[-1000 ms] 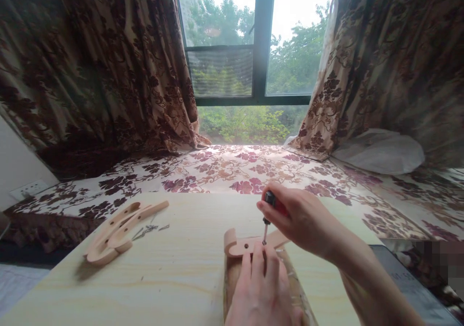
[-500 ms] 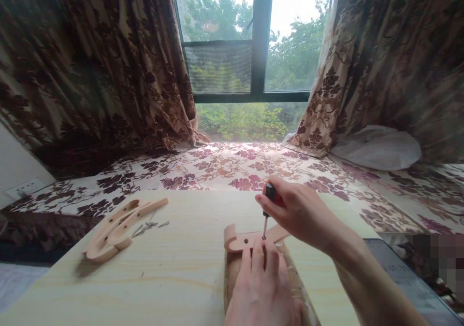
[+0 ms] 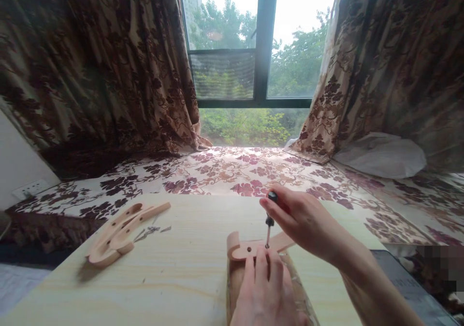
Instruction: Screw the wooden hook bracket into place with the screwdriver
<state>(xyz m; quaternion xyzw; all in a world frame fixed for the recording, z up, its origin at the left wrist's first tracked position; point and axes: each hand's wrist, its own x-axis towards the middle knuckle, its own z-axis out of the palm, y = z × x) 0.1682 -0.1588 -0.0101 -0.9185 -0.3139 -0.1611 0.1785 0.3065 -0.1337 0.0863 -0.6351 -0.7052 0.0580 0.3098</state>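
Observation:
A screwdriver (image 3: 270,219) with a dark handle stands nearly upright, pinched near its top by my right hand (image 3: 304,219). Its tip meets a hole in a curved wooden piece (image 3: 240,251), which lies across a brown board (image 3: 236,280). My left hand (image 3: 264,287) lies over the board, its fingertips against the wooden piece beside the screwdriver tip. Another hole in that piece shows left of the tip. Two similar curved wooden pieces (image 3: 105,248) lie together at the left, with several small screws (image 3: 147,232) beside them.
The pale wooden table (image 3: 174,277) carries everything. A dark flat device (image 3: 406,277) with a screen lies at the right edge. Beyond the table are a flowered cloth (image 3: 224,171), curtains, a window and a white translucent bag (image 3: 380,157).
The view has tilted slightly, so the scene sits a little lower. My right hand's fingers have shifted on the screwdriver handle, and more of its lower part shows. My left hand stays on the board.

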